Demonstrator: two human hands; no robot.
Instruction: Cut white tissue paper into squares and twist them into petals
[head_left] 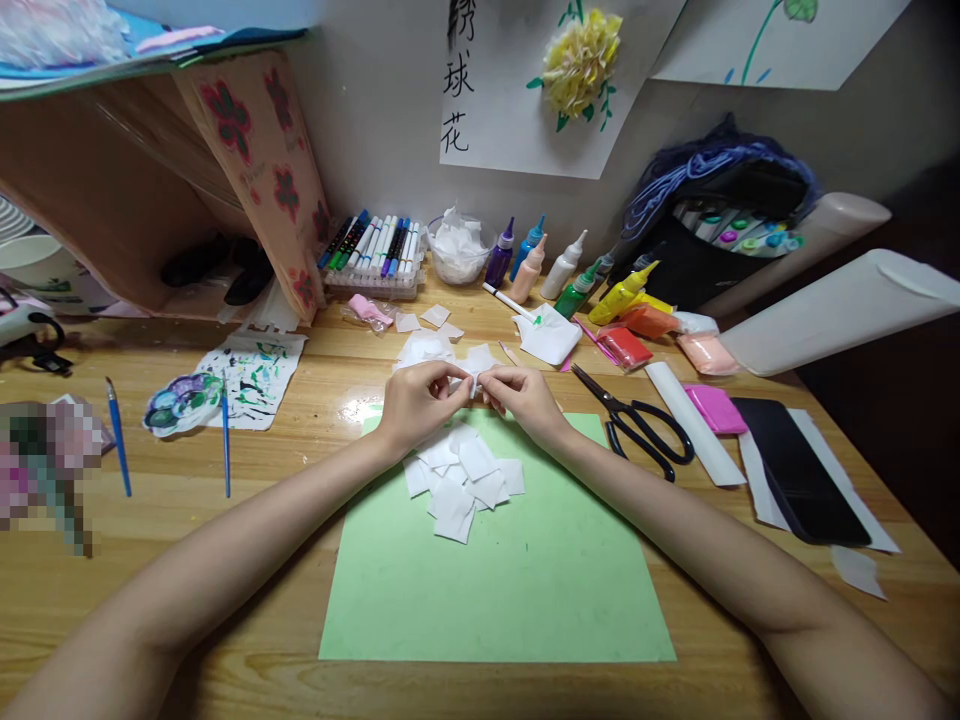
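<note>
Above the far edge of a green sheet (495, 600), my left hand (421, 400) and my right hand (529, 400) meet with their fingertips pinched. Between them is a small piece of white paper (474, 386), mostly hidden by the fingers. Just below the hands, a loose heap of white paper squares (454, 508) lies on the green sheet. Behind my left hand is another pile of white paper pieces (421, 347), partly covered by the hand.
Black-handled scissors (637, 415) lie right of my right hand. Paint bottles (529, 270), a glass bowl (459, 270) of white paper and markers (379, 245) stand along the wall. A phone (799, 470) is at right; paintbrushes (226, 440) and a painted paper (262, 380) at left.
</note>
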